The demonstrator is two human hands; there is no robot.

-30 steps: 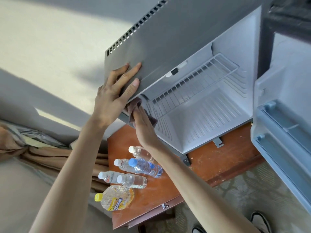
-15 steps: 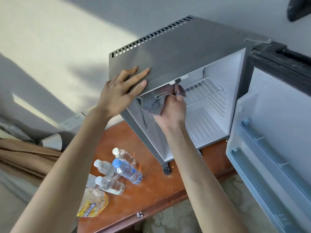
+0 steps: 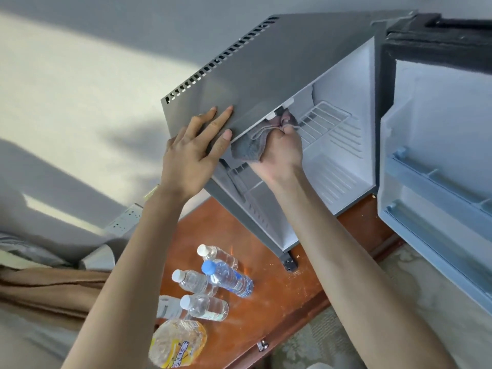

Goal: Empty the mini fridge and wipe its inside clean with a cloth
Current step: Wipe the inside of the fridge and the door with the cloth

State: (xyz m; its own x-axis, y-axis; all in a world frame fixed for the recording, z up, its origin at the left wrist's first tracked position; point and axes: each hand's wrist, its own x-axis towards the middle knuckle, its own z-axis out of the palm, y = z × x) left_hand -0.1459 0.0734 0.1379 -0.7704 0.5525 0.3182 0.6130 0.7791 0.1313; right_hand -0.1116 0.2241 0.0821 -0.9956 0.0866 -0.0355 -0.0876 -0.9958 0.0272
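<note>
Mini fridge [image 3: 266, 75] open; left hand [image 3: 191, 161] flat on top; right hand [image 3: 279, 153] clutching cloth [image 3: 250, 146] inside.

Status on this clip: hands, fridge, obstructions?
Left hand flat on mini fridge top. Right hand grips cloth at inner top edge. Bottles out on table. Wire shelf inside.

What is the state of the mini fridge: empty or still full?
Empty: inside the mini fridge only its wire shelf shows, besides the cloth; bottles lie outside on the table.
</note>
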